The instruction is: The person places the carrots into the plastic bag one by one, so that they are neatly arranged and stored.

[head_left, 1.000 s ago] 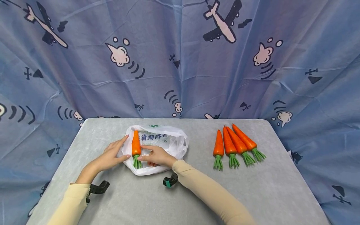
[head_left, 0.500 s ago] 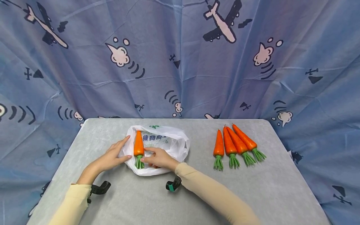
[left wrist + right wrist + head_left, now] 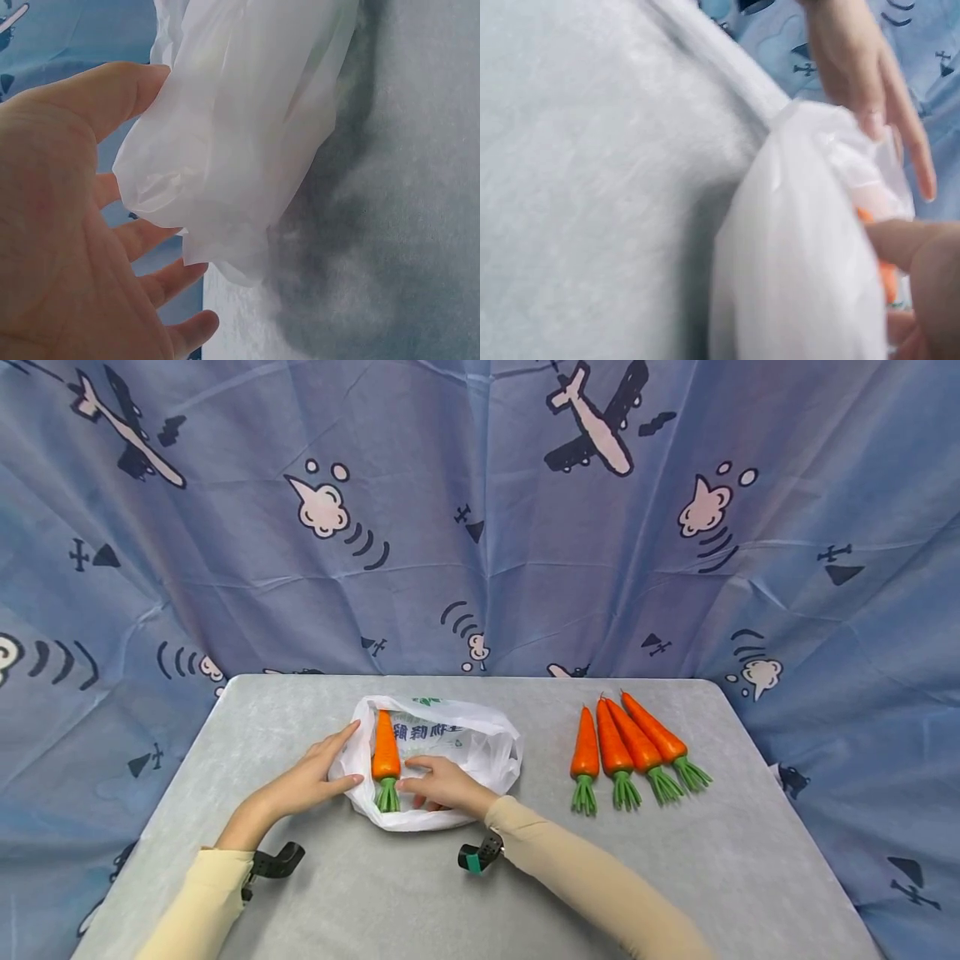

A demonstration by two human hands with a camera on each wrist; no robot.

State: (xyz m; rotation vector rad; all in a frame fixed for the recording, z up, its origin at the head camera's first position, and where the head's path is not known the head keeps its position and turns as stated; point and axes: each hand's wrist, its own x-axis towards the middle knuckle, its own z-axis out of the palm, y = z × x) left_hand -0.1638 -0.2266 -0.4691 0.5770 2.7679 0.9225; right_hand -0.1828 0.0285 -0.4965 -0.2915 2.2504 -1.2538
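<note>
In the head view a white plastic bag [image 3: 491, 758] lies with its mouth spread wide and printed characters showing inside. One carrot [image 3: 386, 756] lies in the mouth along the left side, green stub of leaves [image 3: 387, 795] towards the person. My left hand [image 3: 303, 785] rests its spread thumb and fingers against the bag's left edge; the left wrist view shows the thumb on the thin plastic [image 3: 225, 135]. My right hand [image 3: 450, 787] reaches into the mouth from the right, index finger and thumb extended just right of the carrot. Its lower fingers are partly hidden.
Several more carrots [image 3: 633, 739] lie side by side on the right of the grey table [image 3: 540, 860], leaf ends towards the person. A blue patterned curtain [image 3: 420, 527] hangs behind the table's back edge.
The bag and the carrot in it have shifted right across the table. Both hands have moved right too, and a small gap now shows between the right fingertips and the carrot.
</note>
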